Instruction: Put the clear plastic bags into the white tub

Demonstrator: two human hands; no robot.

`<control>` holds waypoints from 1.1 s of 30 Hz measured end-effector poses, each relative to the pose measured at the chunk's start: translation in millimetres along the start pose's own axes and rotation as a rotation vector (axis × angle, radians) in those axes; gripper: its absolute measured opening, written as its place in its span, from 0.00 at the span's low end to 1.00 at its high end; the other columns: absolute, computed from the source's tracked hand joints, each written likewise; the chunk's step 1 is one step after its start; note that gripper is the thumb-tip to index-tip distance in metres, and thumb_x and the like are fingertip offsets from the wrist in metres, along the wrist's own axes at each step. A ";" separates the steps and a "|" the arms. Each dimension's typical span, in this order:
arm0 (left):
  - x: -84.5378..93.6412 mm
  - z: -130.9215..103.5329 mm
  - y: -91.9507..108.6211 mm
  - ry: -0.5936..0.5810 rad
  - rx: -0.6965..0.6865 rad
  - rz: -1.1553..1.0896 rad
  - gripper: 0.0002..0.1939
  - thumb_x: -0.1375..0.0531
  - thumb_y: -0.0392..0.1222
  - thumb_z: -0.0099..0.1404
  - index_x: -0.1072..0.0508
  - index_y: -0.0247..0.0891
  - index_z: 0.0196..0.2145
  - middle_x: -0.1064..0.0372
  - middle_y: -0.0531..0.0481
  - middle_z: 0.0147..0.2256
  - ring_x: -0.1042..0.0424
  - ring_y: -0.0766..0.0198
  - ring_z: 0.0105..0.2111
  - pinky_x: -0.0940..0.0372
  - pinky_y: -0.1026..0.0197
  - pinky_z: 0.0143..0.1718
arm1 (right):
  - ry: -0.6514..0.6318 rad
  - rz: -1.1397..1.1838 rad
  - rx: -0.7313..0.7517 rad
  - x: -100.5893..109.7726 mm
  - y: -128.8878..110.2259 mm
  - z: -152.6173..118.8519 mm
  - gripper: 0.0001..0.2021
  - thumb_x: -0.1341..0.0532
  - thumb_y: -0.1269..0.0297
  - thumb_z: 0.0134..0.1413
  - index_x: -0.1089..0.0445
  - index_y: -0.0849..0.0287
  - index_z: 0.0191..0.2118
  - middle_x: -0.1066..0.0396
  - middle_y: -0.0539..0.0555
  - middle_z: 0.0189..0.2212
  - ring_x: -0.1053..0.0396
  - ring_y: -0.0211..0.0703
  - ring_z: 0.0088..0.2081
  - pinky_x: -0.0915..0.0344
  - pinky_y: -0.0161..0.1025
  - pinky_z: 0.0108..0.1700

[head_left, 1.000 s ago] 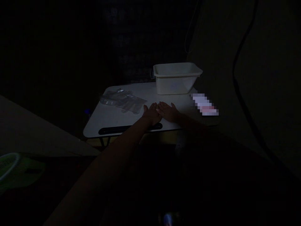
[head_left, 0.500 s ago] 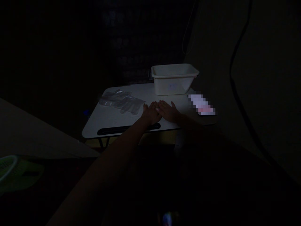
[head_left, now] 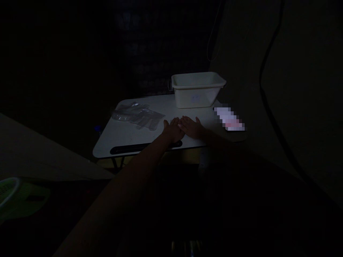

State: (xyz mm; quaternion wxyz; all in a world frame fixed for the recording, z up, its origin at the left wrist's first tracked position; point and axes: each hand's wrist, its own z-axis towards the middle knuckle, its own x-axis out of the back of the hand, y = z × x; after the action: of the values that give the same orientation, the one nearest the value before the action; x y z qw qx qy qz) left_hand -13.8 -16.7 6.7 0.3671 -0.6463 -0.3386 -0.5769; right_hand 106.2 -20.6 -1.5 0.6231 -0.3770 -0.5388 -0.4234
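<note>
My left hand (head_left: 173, 131) lies palm down near the front edge of a small white table (head_left: 125, 135), fingers stretched out and thumb apart. Beside it, my right hand (head_left: 192, 127) is also palm down and outstretched, its fingertips overlapping the fingers of the left. Nothing shows in either hand. To the left of them lies a crumpled clear plastic bag (head_left: 142, 116). Behind the hands stands a white plastic basin (head_left: 197, 97). A phone-like thing with a lit, pixelated face (head_left: 229, 119) rests at the table's right side.
A black slot (head_left: 128, 148) runs along the table's front edge. On the floor at the lower left is a green perforated basket (head_left: 32, 200). A dark cable (head_left: 270, 107) hangs along the right wall. A blue-capped bottle (head_left: 97, 128) stands past the table's left edge. The surroundings are very dark.
Both hands stay on the table in almost the same pose. The whole view has shifted very slightly; no object has visibly moved.
</note>
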 end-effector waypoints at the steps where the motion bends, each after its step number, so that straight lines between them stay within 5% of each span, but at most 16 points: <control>1: 0.5 -0.6 0.1 0.007 -0.003 -0.004 0.30 0.66 0.48 0.61 0.61 0.30 0.58 0.63 0.40 0.58 0.64 0.54 0.58 0.62 0.40 0.51 | 0.004 -0.004 0.001 -0.1 -0.1 -0.2 0.24 0.64 0.56 0.56 0.48 0.60 0.55 0.51 0.58 0.57 0.56 0.48 0.57 0.56 0.57 0.53; 16: 5.0 -2.1 1.5 0.093 -0.033 -0.016 0.29 0.66 0.48 0.61 0.59 0.30 0.57 0.61 0.40 0.58 0.62 0.56 0.57 0.65 0.41 0.52 | 0.076 0.009 0.031 1.9 5.6 0.3 0.25 0.65 0.57 0.57 0.50 0.65 0.55 0.53 0.61 0.57 0.57 0.45 0.57 0.59 0.58 0.53; 33: -1.7 2.6 4.7 0.024 -0.031 -0.036 0.30 0.66 0.48 0.61 0.59 0.31 0.57 0.63 0.41 0.58 0.62 0.56 0.57 0.63 0.38 0.51 | 0.075 -0.099 0.009 -4.5 5.3 -7.2 0.24 0.65 0.58 0.57 0.48 0.61 0.55 0.50 0.59 0.56 0.55 0.47 0.57 0.55 0.57 0.52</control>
State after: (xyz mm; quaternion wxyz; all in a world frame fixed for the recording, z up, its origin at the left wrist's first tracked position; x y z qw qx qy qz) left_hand -8.6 -16.9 4.4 0.3505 -0.6389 -0.3367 -0.5963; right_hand 113.4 -24.8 -7.1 0.6230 -0.3307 -0.5349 -0.4652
